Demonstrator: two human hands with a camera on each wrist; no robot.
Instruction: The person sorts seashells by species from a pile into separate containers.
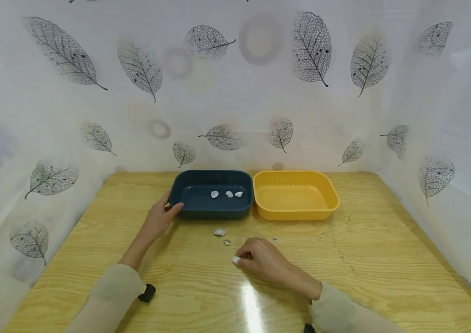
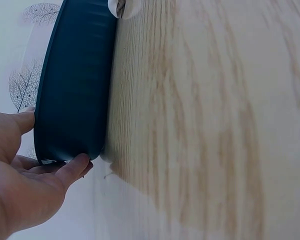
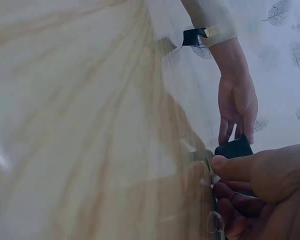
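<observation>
In the head view my left hand (image 1: 158, 223) holds the left end of a dark blue plastic tray (image 1: 214, 215), thumb at the near rim. Its fingers lie along the tray's end wall in the left wrist view, where the tray (image 2: 82, 80) stands on the table. Three white seashells (image 1: 215, 194) lie inside it. Low over the table, nearer to me, my right hand (image 1: 266, 261) pinches a white seashell (image 1: 236, 260) between thumb and fingers. In the right wrist view the right hand (image 3: 275, 175) mostly covers that shell. A larger shell (image 1: 219, 232) and a small one (image 1: 227, 242) lie before the tray.
A yellow tray (image 1: 293, 215) sits right beside the blue one. Another tiny shell piece (image 1: 275, 239) lies on the wooden table (image 1: 193, 286) just beyond my right hand. A leaf-patterned curtain (image 1: 235, 101) surrounds the back and sides.
</observation>
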